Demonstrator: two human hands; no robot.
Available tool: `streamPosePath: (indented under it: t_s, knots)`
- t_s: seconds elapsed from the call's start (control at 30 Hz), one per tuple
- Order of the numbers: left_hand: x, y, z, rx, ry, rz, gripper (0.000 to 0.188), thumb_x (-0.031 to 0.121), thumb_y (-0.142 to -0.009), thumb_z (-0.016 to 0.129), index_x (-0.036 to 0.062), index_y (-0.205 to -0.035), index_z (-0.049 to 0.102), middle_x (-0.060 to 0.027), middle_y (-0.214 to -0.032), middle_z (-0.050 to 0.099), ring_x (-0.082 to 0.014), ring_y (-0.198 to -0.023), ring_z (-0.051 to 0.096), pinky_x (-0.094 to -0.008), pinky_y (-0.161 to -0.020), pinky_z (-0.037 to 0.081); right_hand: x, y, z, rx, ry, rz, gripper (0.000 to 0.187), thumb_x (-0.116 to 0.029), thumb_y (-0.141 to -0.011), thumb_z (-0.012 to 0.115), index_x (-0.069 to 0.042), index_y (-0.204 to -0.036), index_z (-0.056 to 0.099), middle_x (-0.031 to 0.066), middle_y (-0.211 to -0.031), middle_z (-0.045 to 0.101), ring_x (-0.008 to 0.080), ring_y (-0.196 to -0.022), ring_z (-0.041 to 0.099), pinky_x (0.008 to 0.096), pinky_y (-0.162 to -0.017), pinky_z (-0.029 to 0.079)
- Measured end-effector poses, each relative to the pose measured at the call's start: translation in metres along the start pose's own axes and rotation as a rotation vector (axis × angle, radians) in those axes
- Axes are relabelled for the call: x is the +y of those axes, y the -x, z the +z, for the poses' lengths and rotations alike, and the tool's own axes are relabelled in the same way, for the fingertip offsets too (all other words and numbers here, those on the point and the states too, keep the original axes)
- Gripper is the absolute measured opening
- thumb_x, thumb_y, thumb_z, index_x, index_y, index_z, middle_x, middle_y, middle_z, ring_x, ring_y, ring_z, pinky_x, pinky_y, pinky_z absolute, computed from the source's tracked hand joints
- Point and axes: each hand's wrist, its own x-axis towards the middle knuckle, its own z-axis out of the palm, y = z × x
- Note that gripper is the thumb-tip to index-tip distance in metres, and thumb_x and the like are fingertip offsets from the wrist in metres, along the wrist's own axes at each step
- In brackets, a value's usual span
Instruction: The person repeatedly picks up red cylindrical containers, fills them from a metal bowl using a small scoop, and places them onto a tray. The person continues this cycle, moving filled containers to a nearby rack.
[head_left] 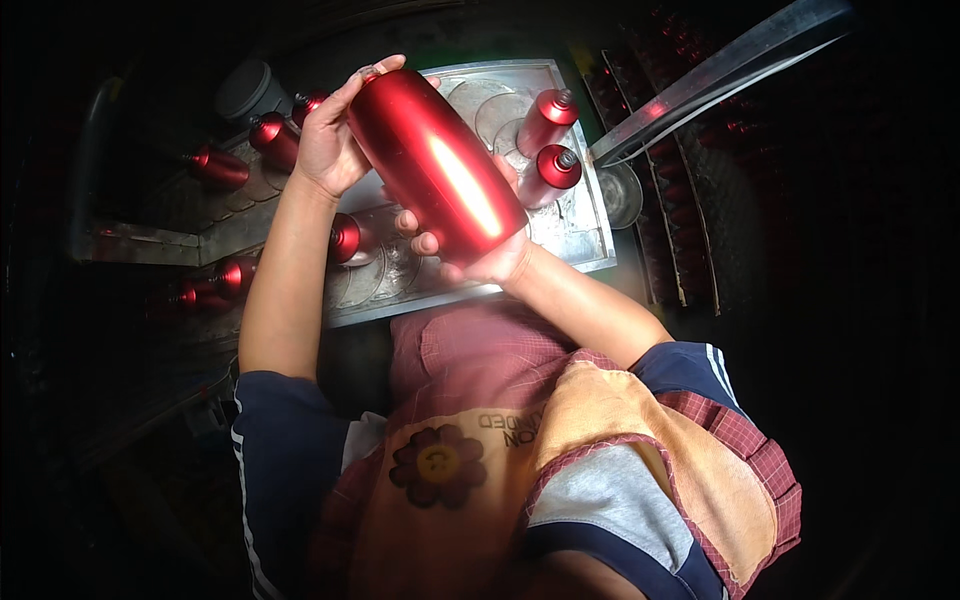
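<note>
Both my hands hold a large glossy red metal bottle (425,150), tilted with its neck toward the upper left and its base toward the lower right. My left hand (328,150) is closed round the neck end, its fingertips at the top. Lower down, my right hand (500,262) cups the base from beneath, with some fingers curled up along the side. The bottle hides part of both hands. Below it lies a metal-topped worktable (590,240). Two bottles with red shoulders and black necks, a far one (548,122) and a nearer one (550,176), stand right of my hands.
Several more red bottles are on the left, including one (345,238) beside my left forearm and another (275,140) farther back. A white bucket (248,92) stands behind them. A metal bar (720,85) slants across the upper right, above a round metal bowl (620,195) and dark racks (672,195).
</note>
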Motion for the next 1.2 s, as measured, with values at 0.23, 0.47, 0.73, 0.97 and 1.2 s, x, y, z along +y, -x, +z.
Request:
streamPosePath:
  t_s: [0.23,0.47,0.73,0.97,1.2]
  knots:
    - [-0.029,-0.040,-0.037,0.050,-0.072,-0.098,0.048,0.031,-0.108,0.034,-0.0054,-0.135,0.050,-0.0254,-0.137,0.055,-0.0313,-0.124,0.057,-0.0422,-0.106,0.047,-0.005,0.036,0.015,0.282,0.100,-0.223,0.093,-0.072,-0.086,0.052,-0.011,-0.153,0.032,0.0264,-0.140,0.046,0.0403,-0.115,0.058,0.0584,-0.077,0.056]
    - [-0.028,-0.046,-0.019,0.000,-0.089,-0.141,0.034,0.031,-0.107,0.043,0.0042,-0.110,0.063,-0.0098,-0.104,0.070,-0.0173,-0.094,0.069,-0.0334,-0.085,0.058,-0.002,0.056,0.047,0.705,0.472,-0.427,0.076,-0.064,-0.093,0.046,-0.011,-0.148,0.041,0.0200,-0.139,0.051,0.0425,-0.117,0.057,0.0591,-0.077,0.056]
    - [-0.053,-0.043,0.033,0.461,-0.408,-0.124,0.042,0.041,-0.102,0.053,0.0012,-0.112,0.062,-0.0113,-0.097,0.070,-0.0214,-0.081,0.071,-0.0407,-0.066,0.062,-0.017,0.090,0.072,0.644,0.395,-0.336,0.075,-0.063,-0.093,0.047,-0.011,-0.147,0.041,0.0206,-0.138,0.052,0.0424,-0.115,0.059,0.0563,-0.076,0.057]
    - [-0.073,-0.051,0.066,0.702,-0.482,-0.104,0.044,0.041,-0.101,0.055,-0.0005,-0.115,0.060,-0.0141,-0.099,0.069,-0.0247,-0.081,0.072,-0.0406,-0.063,0.064,-0.041,0.115,0.085,0.636,0.293,-0.302,0.076,-0.061,-0.095,0.046,-0.006,-0.147,0.040,0.0242,-0.135,0.054,0.0458,-0.112,0.061,0.0560,-0.077,0.059]
    - [-0.072,-0.066,0.052,0.557,-0.415,-0.121,0.043,0.041,-0.102,0.053,0.0014,-0.117,0.060,-0.0125,-0.101,0.069,-0.0232,-0.084,0.072,-0.0409,-0.067,0.064,-0.050,0.114,0.078,0.560,0.271,-0.362,0.074,-0.058,-0.097,0.044,-0.004,-0.148,0.037,0.0260,-0.137,0.052,0.0478,-0.115,0.059,0.0579,-0.080,0.060]
